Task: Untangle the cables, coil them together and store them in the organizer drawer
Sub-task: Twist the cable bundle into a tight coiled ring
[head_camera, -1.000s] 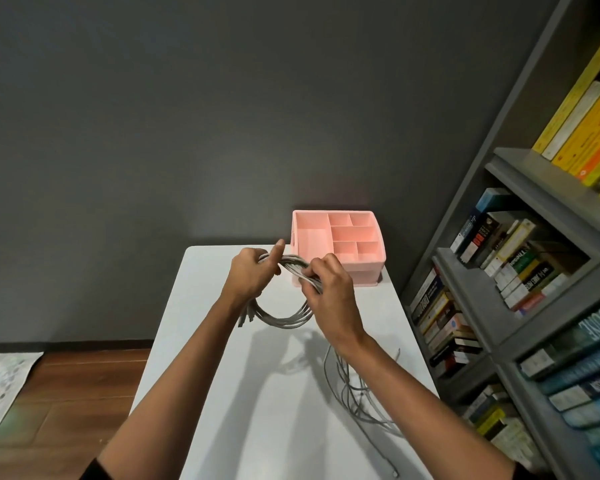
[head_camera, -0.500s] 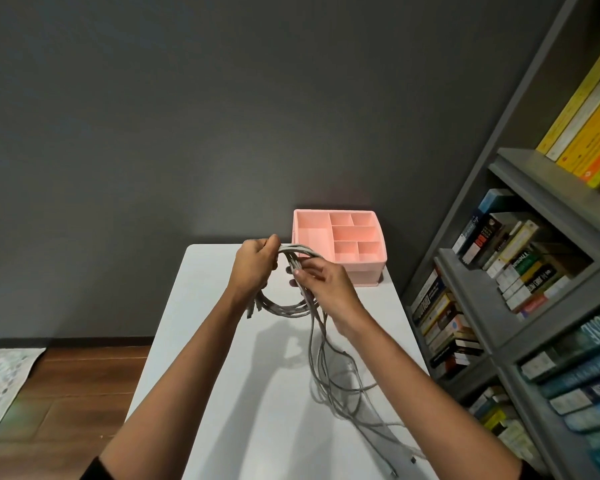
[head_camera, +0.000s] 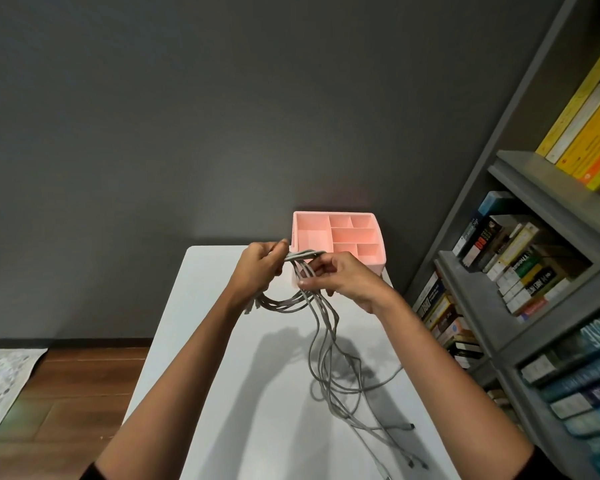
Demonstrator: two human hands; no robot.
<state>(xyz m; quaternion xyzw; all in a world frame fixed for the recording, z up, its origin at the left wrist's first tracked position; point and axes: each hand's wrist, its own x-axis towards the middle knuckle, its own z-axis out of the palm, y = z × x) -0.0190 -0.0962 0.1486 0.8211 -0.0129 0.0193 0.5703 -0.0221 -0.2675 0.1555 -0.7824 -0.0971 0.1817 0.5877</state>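
Gripping, left hand [head_camera: 262,263]: fingers curled round the top of the cable coil [head_camera: 281,304].
Pinching, right hand [head_camera: 340,277]: holds strands just beside the coil.
Risk: loose tails [head_camera: 329,368] snag one another in winding; the coil springs open if the left grip slackens.
Coil: hangs below both hands, just in front of the pink organizer [head_camera: 333,213].
Tails: trail over the table [head_camera: 222,341], well short of the organizer.

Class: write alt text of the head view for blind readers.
The left hand grips a half-coiled loop of grey cables while the right hand pinches their loose strands, over a white table. A pink organizer stands behind.
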